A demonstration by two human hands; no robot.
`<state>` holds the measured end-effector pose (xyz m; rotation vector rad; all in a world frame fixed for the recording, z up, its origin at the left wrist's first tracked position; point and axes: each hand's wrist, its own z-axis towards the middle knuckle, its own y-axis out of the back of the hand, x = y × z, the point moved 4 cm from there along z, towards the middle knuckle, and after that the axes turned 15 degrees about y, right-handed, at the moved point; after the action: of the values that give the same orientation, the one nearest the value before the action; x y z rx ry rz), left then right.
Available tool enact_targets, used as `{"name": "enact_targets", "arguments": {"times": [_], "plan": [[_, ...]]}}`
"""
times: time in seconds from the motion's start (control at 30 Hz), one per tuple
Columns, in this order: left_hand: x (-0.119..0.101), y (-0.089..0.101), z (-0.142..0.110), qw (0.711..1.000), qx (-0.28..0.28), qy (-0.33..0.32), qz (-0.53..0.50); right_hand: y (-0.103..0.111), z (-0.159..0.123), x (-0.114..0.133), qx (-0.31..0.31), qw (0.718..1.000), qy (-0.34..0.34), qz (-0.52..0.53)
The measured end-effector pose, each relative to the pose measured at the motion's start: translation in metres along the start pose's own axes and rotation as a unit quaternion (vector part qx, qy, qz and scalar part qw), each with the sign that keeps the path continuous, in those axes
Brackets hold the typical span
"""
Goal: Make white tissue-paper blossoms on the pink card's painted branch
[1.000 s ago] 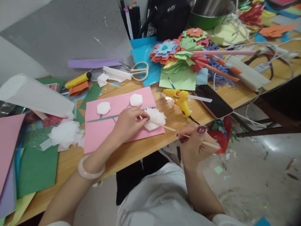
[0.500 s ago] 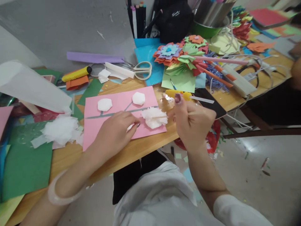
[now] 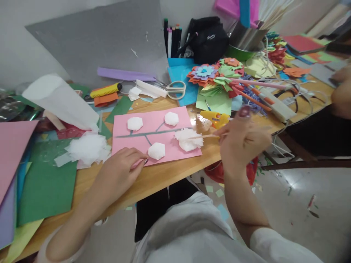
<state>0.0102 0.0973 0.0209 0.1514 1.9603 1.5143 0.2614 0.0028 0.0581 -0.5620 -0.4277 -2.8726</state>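
Observation:
A pink card (image 3: 164,128) lies on the wooden table with a grey branch drawn on it and three white hexagonal paper pieces (image 3: 156,150) stuck along it. At the card's right edge sits a fluffy white tissue flower (image 3: 188,138). My right hand (image 3: 244,140) pinches a thin wooden stick (image 3: 204,136) whose tip pokes into that flower. Resting on the card's lower left corner, my left hand (image 3: 120,171) has its fingers curled loosely and its fingertips close to the lowest white piece.
A yellow glue gun (image 3: 216,117) lies just behind my right hand. Scissors (image 3: 175,89), a yellow utility knife (image 3: 106,90), paper flowers (image 3: 216,73), loose white tissue (image 3: 87,149), coloured sheets and cables crowd the table. Another person's hand (image 3: 341,93) shows at the far right.
My right hand rose from below the table edge to the card's right side, keeping the stick. My left hand slid back from the fluffy flower to the card's lower left, uncovering a white piece.

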Motion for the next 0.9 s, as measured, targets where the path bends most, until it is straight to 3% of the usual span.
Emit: {"name": "enact_targets", "arguments": {"times": [0.1, 0.2, 0.33, 0.47, 0.67, 0.77, 0.9], "plan": [[0.016, 0.008, -0.006, 0.999, -0.017, 0.028, 0.007, 0.021, -0.011, -0.004, -0.1, 0.993, -0.056, 0.028], [0.04, 0.028, -0.016, 0.991, -0.083, 0.106, 0.022, 0.03, -0.028, -0.014, -0.152, 0.979, -0.094, 0.099], [0.074, 0.063, -0.036, 0.948, -0.204, 0.245, 0.017, 0.019, -0.057, -0.038, -0.171, 0.937, -0.216, 0.215], [0.091, 0.077, -0.043, 0.921, -0.274, 0.277, 0.031, 0.001, -0.076, -0.052, -0.178, 0.908, -0.263, 0.274], [0.109, 0.071, -0.025, 0.921, -0.27, 0.272, 0.072, -0.01, -0.089, -0.061, -0.198, 0.878, -0.318, 0.298], [0.121, 0.067, -0.009, 0.922, -0.247, 0.296, 0.029, -0.01, -0.092, -0.064, -0.218, 0.858, -0.349, 0.307], [0.134, 0.064, 0.019, 0.916, -0.237, 0.324, -0.008, -0.013, -0.093, -0.066, -0.19, 0.841, -0.39, 0.324]]}}
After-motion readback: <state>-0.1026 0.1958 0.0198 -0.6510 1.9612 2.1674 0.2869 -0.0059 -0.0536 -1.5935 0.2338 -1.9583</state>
